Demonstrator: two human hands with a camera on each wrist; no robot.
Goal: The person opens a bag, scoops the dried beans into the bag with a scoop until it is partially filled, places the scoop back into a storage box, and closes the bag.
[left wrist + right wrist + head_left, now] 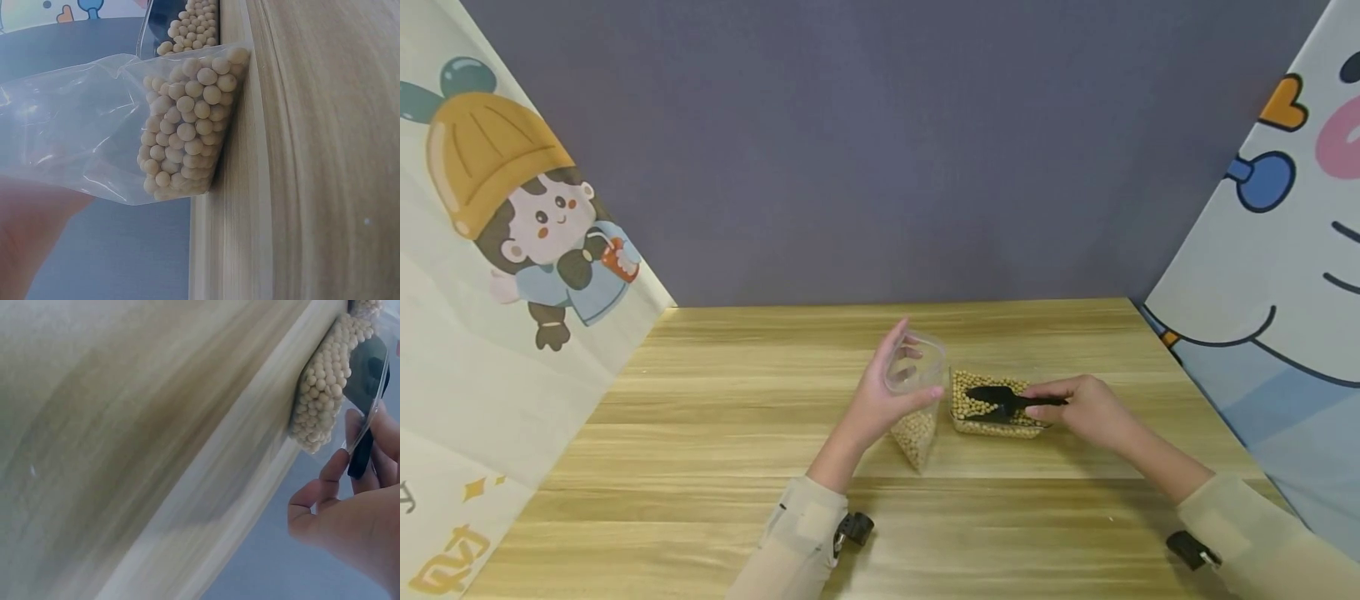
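Resting surface: wooden table [715, 467], purple back wall, cartoon panels either side.
Container: clear tray [992, 427] of soybeans, flat on table, mid-right, just beside bag.
Bag: clear plastic bag [916, 392], upright, long axis near vertical, mouth open toward top, bottom on table; beans [914, 437] fill lower part only.
Scoop: black scoop [1000, 399], long axis left-right, blade pointing left over tray beans, handle to the right.
Left hand: left hand [880, 400] curled round bag's upper part, thumb across front, holding mouth open.
Right hand: right hand [1086, 410] pinching scoop handle, fingers curled close.
Left wrist view: beans packed in bag corner [187, 125], tray behind; fingers not shown clearly.
Right wrist view: tray beans [322, 381] against clear wall, fingers [325, 487] on black handle; bag not in it.
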